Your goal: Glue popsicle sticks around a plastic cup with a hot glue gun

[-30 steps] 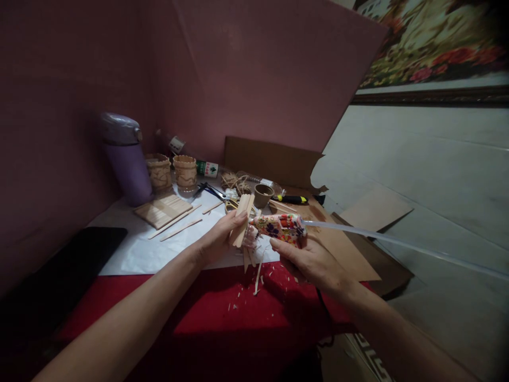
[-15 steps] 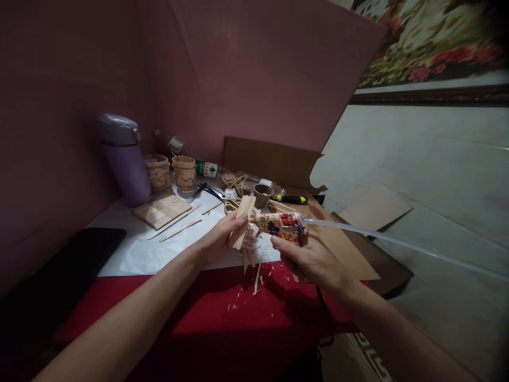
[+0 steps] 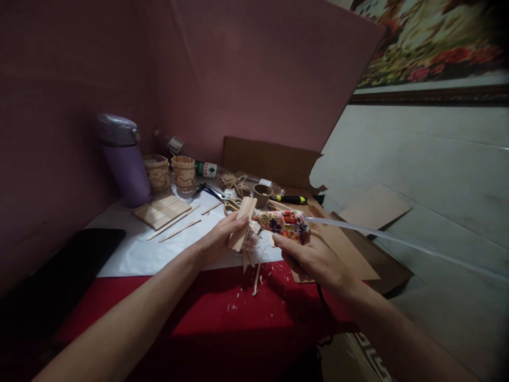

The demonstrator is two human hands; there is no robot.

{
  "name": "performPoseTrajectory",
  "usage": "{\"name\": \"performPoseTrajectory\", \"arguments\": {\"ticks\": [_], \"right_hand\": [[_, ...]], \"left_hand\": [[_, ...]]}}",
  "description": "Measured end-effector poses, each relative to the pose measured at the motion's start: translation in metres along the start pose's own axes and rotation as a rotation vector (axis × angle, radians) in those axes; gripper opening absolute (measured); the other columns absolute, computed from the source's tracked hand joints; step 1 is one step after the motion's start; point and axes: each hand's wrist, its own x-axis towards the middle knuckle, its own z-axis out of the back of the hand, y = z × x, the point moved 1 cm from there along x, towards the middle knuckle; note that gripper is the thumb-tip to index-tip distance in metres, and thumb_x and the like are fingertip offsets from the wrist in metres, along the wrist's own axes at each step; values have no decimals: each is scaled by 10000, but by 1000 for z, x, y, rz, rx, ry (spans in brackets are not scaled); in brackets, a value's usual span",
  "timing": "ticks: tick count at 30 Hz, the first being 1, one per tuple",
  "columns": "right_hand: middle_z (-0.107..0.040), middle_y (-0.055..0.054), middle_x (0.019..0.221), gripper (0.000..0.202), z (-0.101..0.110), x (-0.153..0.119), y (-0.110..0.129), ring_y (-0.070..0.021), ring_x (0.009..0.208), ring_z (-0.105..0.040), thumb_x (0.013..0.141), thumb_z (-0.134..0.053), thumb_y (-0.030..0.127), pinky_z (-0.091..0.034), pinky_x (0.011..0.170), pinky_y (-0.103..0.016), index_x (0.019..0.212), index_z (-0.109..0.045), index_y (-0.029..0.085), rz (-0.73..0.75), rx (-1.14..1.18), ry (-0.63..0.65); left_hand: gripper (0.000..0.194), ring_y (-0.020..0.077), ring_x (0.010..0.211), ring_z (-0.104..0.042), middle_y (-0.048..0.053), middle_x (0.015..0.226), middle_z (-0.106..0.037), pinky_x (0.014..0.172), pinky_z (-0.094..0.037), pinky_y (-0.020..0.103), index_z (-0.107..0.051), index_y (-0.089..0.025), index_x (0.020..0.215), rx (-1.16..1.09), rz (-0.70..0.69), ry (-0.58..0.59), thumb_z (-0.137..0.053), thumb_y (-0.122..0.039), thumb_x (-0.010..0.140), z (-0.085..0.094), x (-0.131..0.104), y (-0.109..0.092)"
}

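Note:
Several wooden craft sticks [image 3: 247,211] stand tilted in my left hand [image 3: 221,237], whose thumb and fingers are closed around them. A clear plastic piece [image 3: 251,236] shows just behind and below the sticks. My right hand [image 3: 305,253] is wrapped around a flower-patterned hot glue gun [image 3: 281,223]. Its nozzle points left at the sticks; whether it touches them I cannot tell. A long translucent glue stick [image 3: 366,230] runs out of the gun's back to the right. Beneath the hands lie loose sticks and wood shavings [image 3: 256,281].
At the left stand a purple flask [image 3: 129,172] and two stick-walled cups [image 3: 184,174]. A pile of craft sticks [image 3: 162,211] lies before them. Farther back are scissors [image 3: 229,206], a small brown pot [image 3: 262,195] and a black-yellow cutter [image 3: 292,199]. Cardboard [image 3: 350,260] covers the right side.
The glue gun and right hand have shifted very slightly, and the sticks in my left hand have tilted a little. Both grips are the same.

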Motion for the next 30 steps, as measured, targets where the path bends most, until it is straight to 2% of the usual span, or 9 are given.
{"name": "performPoseTrajectory", "arguments": {"ticks": [8, 17, 23, 30], "right_hand": [[-439, 54, 464, 346, -1, 1, 2, -83, 404, -359, 868, -595, 462, -266, 381, -233, 655, -493, 209, 26, 30, -23], [-428, 65, 441, 349, -1, 0, 3, -78, 379, -345, 860, -592, 471, -255, 361, -229, 656, -481, 210, 7, 50, -57], [-422, 64, 436, 401, -1, -1, -1, -72, 367, -337, 856, -593, 511, -242, 341, -218, 626, -462, 210, -45, 101, -25], [-430, 68, 450, 337, -3, 0, -1, -72, 369, -343, 851, -615, 482, -253, 341, -214, 684, -510, 208, -35, 117, -26]], "left_hand": [[439, 151, 700, -575, 87, 895, -598, 605, -470, 264, -563, -133, 1101, 16, -8, -8, -684, -435, 807, 0, -1, 0], [425, 145, 682, -576, 78, 867, -596, 603, -479, 264, -562, -126, 1111, -4, -8, 14, -661, -431, 831, 0, -1, 0], [453, 154, 688, -586, 86, 884, -613, 611, -487, 273, -564, -136, 1123, -29, 20, 13, -674, -451, 817, -2, -2, -2], [426, 168, 702, -592, 100, 895, -626, 617, -499, 284, -575, -134, 1116, -22, 30, 2, -657, -441, 833, -1, -2, -1]]}}
